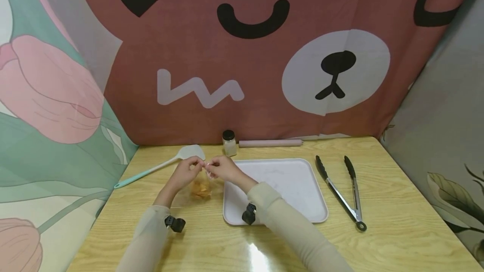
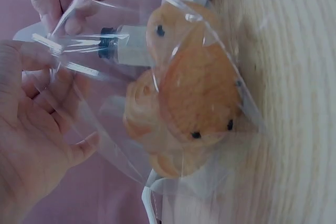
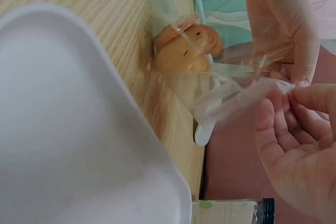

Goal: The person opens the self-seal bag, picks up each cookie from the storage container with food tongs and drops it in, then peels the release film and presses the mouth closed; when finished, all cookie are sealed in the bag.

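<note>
A clear plastic bag (image 3: pixel 210 103) hangs from both hands above the wooden table, left of the tray. Inside it are several golden-brown bun-like pieces (image 2: pixel 197 95) with small black dots. My left hand (image 1: pixel 189 171) pinches the bag's top edge between thumb and fingers. Close beside it, my right hand (image 1: pixel 224 168) pinches the same gathered edge, its fingertips nearly meeting those of the left. In the right wrist view the right hand's thumb and forefinger hold a crumpled bit of the plastic. Whether the bag's bottom touches the table I cannot tell.
A white tray (image 1: pixel 277 179) lies under and beside the right forearm. Tongs (image 1: pixel 348 198) lie spread at its right. Behind stand a black-capped jar (image 1: pixel 229 144) and a pinkish rod (image 1: pixel 270 143). A spatula (image 1: pixel 159 167) with a teal handle lies back left.
</note>
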### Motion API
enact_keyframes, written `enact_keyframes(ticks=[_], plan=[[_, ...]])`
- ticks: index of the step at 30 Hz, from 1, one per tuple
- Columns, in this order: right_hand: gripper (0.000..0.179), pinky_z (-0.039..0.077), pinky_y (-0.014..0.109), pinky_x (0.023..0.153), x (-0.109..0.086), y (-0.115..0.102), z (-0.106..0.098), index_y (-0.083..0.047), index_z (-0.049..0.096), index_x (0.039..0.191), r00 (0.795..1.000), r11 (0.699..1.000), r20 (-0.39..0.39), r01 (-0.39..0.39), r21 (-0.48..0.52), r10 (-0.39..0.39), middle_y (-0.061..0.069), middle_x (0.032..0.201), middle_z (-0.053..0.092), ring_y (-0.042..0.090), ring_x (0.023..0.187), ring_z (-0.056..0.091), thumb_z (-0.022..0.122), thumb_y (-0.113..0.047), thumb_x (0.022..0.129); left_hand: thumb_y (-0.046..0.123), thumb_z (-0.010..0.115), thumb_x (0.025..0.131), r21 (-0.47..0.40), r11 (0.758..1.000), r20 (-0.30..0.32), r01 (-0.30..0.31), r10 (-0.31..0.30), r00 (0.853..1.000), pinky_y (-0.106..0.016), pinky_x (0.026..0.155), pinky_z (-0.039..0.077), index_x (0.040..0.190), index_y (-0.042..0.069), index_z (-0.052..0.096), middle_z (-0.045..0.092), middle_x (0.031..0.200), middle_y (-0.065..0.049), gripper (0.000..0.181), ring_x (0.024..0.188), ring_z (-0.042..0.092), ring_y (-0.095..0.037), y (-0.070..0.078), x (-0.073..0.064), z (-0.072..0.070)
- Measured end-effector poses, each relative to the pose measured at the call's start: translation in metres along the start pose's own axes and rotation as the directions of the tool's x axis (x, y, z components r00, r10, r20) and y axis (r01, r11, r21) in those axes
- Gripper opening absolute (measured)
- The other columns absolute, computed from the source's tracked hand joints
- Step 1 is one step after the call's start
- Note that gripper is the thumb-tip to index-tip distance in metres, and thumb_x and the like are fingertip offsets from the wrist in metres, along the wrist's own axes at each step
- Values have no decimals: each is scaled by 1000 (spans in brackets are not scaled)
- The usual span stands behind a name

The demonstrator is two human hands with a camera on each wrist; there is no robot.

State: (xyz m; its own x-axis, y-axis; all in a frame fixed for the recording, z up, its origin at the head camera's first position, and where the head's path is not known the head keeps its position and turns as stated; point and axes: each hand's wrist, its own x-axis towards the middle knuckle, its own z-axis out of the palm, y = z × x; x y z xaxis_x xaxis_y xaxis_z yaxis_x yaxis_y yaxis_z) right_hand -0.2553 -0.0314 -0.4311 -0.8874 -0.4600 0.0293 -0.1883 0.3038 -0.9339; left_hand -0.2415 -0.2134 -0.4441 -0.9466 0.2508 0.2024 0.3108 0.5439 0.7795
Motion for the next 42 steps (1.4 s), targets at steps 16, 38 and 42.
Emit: enact_keyframes(ticks=[16, 38, 42], plan=[[5, 45, 16, 60, -6, 4, 4, -2, 71, 88, 923, 912, -165, 293, -287, -348, 6, 81, 63, 8, 67, 53, 67, -4, 86, 8, 55, 93, -23, 1000, -145, 0, -3, 989, -25, 47, 37, 90, 3, 67, 62, 84, -12, 13, 52, 40, -9, 8, -5, 8], [5, 43, 16, 57, -9, 8, 14, -3, 71, 80, 838, 859, -316, 300, -415, -445, 5, 77, 66, 13, 62, 55, 67, -3, 82, -5, 62, 85, 17, 979, -270, -201, 198, 942, -38, 72, 45, 81, -4, 67, 59, 75, -8, 6, 76, 53, -21, 24, -12, 21], [5, 45, 16, 59, -10, 8, 14, -4, 68, 78, 823, 804, -288, 298, -514, -489, 4, 76, 64, 13, 65, 58, 64, -3, 80, -3, 64, 83, 9, 977, -282, -212, 206, 937, -44, 70, 45, 79, 1, 67, 57, 73, -1, 6, 74, 52, -15, 10, -8, 25]])
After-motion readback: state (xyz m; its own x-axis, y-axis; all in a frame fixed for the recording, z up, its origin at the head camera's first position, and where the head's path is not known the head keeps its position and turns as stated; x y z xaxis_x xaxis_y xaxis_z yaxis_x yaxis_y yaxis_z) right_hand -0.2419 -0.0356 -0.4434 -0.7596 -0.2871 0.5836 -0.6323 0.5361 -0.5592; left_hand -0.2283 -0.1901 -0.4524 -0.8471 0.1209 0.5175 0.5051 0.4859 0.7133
